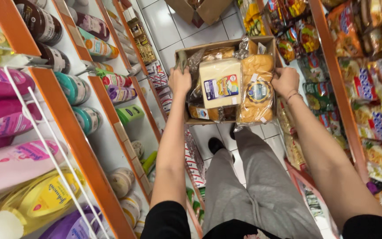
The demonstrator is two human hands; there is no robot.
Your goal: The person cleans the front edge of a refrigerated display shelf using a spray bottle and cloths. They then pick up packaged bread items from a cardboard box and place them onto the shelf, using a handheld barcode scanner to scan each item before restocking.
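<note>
I hold an open cardboard box [190, 118] out in front of me, above the tiled floor of a narrow shop aisle. My left hand [179, 81] grips its left wall and my right hand [284, 81] grips its right wall. Inside lie clear bags of golden bread buns [255, 88] and a pale wrapped loaf with a coloured label [220, 83]. More wrapped baked goods sit underneath, partly hidden. Below the box I see my grey trousers [253, 186] and one black shoe [215, 144].
Orange-edged shelves on the left carry bottles of shampoo and lotion [18, 163] behind white wire dividers. The right-hand shelves hold bright snack packets [376, 110]. Another cardboard box [202, 9] stands on the white floor tiles further down the aisle.
</note>
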